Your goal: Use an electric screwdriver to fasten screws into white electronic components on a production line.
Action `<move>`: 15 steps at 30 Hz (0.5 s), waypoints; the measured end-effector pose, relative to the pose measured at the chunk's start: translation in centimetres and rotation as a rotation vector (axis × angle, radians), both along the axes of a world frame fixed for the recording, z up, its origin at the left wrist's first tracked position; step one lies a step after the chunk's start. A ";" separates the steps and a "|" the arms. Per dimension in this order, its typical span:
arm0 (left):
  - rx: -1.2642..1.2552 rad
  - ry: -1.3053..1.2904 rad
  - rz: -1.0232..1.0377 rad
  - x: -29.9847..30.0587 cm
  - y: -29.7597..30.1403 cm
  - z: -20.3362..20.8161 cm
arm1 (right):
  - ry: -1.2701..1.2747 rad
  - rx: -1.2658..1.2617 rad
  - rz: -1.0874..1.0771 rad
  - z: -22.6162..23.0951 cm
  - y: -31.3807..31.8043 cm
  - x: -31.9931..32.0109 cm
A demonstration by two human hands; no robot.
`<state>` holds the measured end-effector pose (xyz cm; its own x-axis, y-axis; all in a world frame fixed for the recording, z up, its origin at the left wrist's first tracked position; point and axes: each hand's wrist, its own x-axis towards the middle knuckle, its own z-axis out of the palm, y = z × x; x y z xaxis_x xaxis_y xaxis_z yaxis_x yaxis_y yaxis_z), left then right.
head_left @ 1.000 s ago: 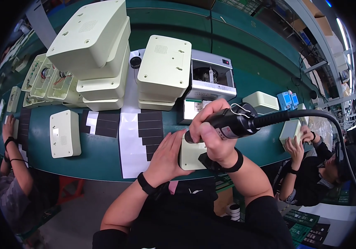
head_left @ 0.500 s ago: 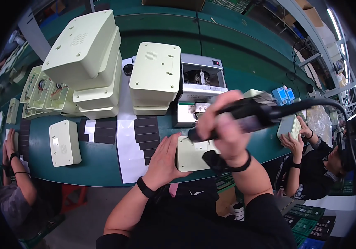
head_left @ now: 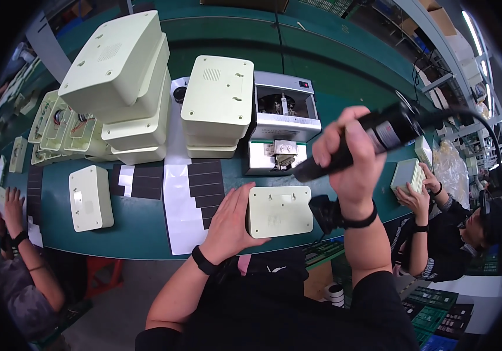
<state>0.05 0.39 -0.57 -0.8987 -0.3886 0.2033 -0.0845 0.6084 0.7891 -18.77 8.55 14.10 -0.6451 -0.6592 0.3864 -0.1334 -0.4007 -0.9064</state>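
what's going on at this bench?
The person's left hand steadies a cream case by its left end on the green table. Their right hand grips a black corded tool, its tip clear of the case. Beyond stands a silver machine; at right, a co-worker holds a pale box.

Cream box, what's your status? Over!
Left hand holding cream box at one end; right hand holding black power tool, tip off box. Box flat, holed face up. Silver machine beyond, apart.
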 end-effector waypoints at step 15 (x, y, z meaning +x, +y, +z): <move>-0.010 -0.018 -0.009 0.0 0.3 0.3 | 0.105 -0.109 -0.043 -0.2 -0.8 -0.1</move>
<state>0.10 0.74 -0.28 -0.9057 -0.3783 0.1911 -0.0927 0.6169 0.7816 -18.85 7.73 13.91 -0.6242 -0.5823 0.5209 -0.2440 -0.4880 -0.8380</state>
